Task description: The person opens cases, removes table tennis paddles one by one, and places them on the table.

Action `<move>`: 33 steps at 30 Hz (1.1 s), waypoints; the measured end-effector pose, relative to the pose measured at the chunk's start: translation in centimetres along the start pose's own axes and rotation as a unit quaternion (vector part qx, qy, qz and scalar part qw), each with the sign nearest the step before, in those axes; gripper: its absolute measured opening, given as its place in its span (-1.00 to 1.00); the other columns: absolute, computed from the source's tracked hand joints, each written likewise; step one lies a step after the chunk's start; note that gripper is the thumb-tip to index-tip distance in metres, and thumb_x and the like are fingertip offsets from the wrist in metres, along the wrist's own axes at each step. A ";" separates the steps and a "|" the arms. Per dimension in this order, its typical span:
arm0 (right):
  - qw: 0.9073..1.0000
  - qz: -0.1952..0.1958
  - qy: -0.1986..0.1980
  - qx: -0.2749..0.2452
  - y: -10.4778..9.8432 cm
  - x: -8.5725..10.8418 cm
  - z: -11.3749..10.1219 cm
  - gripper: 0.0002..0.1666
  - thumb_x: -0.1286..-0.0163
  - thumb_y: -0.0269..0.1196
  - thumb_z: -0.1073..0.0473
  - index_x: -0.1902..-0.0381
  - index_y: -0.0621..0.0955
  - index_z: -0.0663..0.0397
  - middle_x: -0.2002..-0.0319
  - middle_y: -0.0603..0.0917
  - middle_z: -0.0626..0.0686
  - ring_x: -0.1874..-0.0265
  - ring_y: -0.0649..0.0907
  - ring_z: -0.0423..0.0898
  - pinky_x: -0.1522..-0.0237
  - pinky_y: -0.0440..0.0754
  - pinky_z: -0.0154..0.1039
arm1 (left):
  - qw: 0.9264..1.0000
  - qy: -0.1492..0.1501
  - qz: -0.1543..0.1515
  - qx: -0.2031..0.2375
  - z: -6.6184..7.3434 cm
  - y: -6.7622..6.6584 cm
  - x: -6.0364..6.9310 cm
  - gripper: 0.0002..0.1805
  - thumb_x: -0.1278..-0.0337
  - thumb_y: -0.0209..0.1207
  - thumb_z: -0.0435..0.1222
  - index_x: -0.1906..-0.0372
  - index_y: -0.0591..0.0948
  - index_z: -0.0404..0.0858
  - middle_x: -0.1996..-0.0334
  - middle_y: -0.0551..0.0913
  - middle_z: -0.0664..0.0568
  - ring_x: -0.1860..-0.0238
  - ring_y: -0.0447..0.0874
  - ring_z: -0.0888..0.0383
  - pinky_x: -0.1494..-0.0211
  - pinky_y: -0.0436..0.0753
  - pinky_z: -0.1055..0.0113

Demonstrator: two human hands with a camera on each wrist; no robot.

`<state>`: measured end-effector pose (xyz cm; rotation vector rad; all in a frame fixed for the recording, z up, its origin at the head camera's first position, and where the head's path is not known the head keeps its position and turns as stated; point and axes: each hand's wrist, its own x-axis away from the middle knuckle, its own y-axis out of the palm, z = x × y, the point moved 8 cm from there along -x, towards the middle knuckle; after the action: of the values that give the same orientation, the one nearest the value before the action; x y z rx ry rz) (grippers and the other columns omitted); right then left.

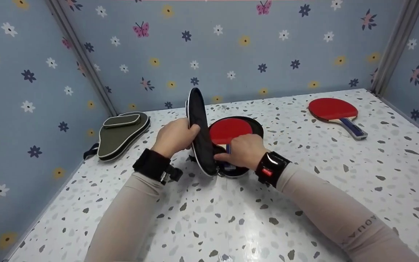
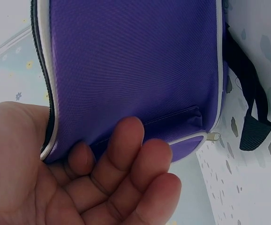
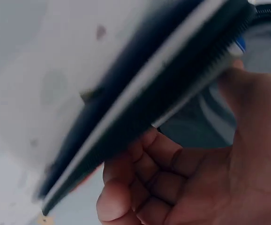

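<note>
A case (image 1: 201,145) stands unzipped, black inside, with its lid raised nearly upright. My left hand (image 1: 175,136) holds the lid's left edge, thumb on the inner side. In the left wrist view the case's outside (image 2: 135,61) is purple with white piping, and the fingers curl beside it. A red table tennis paddle (image 1: 230,129) lies in the case's other half. Over its blue-striped handle, my right hand (image 1: 247,149) grips, thumb pointing left. In the right wrist view, blurred zipped edging crosses in front of the right hand (image 3: 187,173) and hides part of its hold.
A second red paddle (image 1: 333,109) lies at the far right of the speckled table (image 1: 202,225). At the back left lies an olive-green paddle case (image 1: 122,136), zipped along its side. Flowered panels (image 1: 231,51) stand around the table's back and sides.
</note>
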<state>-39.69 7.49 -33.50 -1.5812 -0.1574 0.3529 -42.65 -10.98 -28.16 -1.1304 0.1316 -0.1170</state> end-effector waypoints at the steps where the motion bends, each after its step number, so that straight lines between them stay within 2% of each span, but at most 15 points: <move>1: 1.000 -0.006 0.002 0.003 0.2 -0.1 0.0 -0.08 -0.47 0.14 -0.68 0.73 0.41 -0.08 0.73 0.35 -0.08 0.61 0.57 0.01 0.54 0.53 -0.07 | 1.000 0.000 0.000 -0.001 0.0 0.0 0.0 -0.64 -0.57 -0.02 -0.02 0.18 0.66 -0.16 0.45 0.76 0.01 0.42 0.68 0.03 0.30 0.52 0.14; 4: 1.000 -0.026 0.011 0.010 0.6 -0.3 0.1 -0.10 -0.53 0.10 -0.64 0.71 0.44 -0.07 0.71 0.40 -0.07 0.56 0.61 0.01 0.47 0.59 -0.05 | 1.000 -0.001 0.000 -0.001 0.0 -0.1 0.0 -0.64 -0.56 -0.02 -0.02 0.18 0.67 -0.16 0.46 0.76 0.01 0.43 0.68 0.03 0.29 0.52 0.13; 9: 0.997 -0.062 0.023 0.026 0.9 -0.1 0.7 -0.23 -0.62 0.14 -0.37 0.72 0.47 -0.05 0.69 0.47 -0.06 0.48 0.64 0.01 0.21 0.69 0.07 | 1.000 0.005 0.002 -0.003 0.4 -0.2 0.0 -0.64 -0.57 -0.01 -0.03 0.20 0.66 -0.16 0.47 0.76 0.01 0.42 0.68 0.02 0.29 0.51 0.12; 15: 0.995 -0.088 0.039 0.024 0.8 0.0 1.7 -0.34 -0.58 0.23 -0.25 0.68 0.54 -0.04 0.60 0.58 -0.02 0.42 0.66 0.01 0.26 0.70 0.02 | 1.000 0.010 -0.001 -0.008 0.4 -0.1 0.0 -0.63 -0.62 -0.04 -0.06 0.22 0.65 -0.18 0.48 0.75 0.00 0.42 0.65 0.01 0.29 0.48 0.14; 22: 0.998 -0.052 0.021 -0.024 0.3 -0.3 2.8 -0.44 -0.44 0.44 -0.06 0.69 0.48 -0.03 0.63 0.50 -0.03 0.49 0.59 -0.01 0.43 0.60 -0.04 | 1.000 0.006 -0.003 -0.008 0.2 0.1 -0.1 -0.64 -0.62 -0.03 -0.05 0.21 0.65 -0.18 0.47 0.75 -0.01 0.43 0.64 0.00 0.30 0.48 0.15; 26: 0.997 -0.045 0.012 -0.065 0.4 -0.6 3.8 -0.52 -0.40 0.45 0.07 0.67 0.52 0.02 0.63 0.54 -0.01 0.49 0.61 0.02 0.43 0.60 -0.05 | 1.000 0.004 -0.001 -0.004 0.2 0.2 -0.1 -0.63 -0.61 -0.02 -0.05 0.20 0.66 -0.18 0.46 0.76 0.00 0.42 0.67 0.01 0.29 0.49 0.14; 27: 0.996 -0.049 0.012 -0.072 0.4 -0.6 4.1 -0.55 -0.41 0.44 0.10 0.65 0.54 0.05 0.60 0.57 0.01 0.47 0.64 0.04 0.41 0.64 -0.04 | 1.000 0.005 -0.002 -0.003 0.2 0.2 0.0 -0.63 -0.60 -0.03 -0.04 0.20 0.66 -0.18 0.46 0.76 0.00 0.42 0.68 0.02 0.29 0.50 0.14; 28: 0.996 -0.039 0.002 -0.083 1.6 -1.5 5.1 -0.57 -0.43 0.42 0.08 0.62 0.57 0.06 0.58 0.61 0.02 0.47 0.65 0.03 0.41 0.65 -0.04 | 1.000 0.005 -0.002 -0.001 0.2 0.2 0.0 -0.63 -0.60 -0.03 -0.04 0.20 0.67 -0.17 0.45 0.77 0.00 0.42 0.68 0.02 0.29 0.51 0.14; 30: 0.995 -0.043 0.005 -0.088 1.5 -1.5 5.6 -0.68 -0.46 0.37 0.14 0.50 0.65 0.13 0.49 0.70 0.08 0.42 0.70 0.07 0.34 0.72 0.00 | 1.000 0.006 -0.004 0.000 0.2 0.2 0.0 -0.62 -0.60 -0.03 -0.03 0.19 0.68 -0.17 0.45 0.78 0.01 0.41 0.69 0.02 0.29 0.52 0.14; 33: 0.994 -0.047 0.021 -0.092 1.4 -1.4 6.3 -0.76 -0.54 0.24 0.18 0.25 0.67 0.27 0.34 0.72 0.18 0.36 0.72 0.14 0.27 0.76 0.07 | 1.000 0.005 -0.003 -0.003 0.2 0.1 0.1 -0.61 -0.61 -0.03 -0.02 0.20 0.68 -0.16 0.45 0.78 0.02 0.42 0.68 0.02 0.29 0.52 0.13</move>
<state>-43.14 12.95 -34.73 -1.7547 -0.2374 0.2361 -42.56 -10.77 -28.17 -1.1362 0.1378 -0.1276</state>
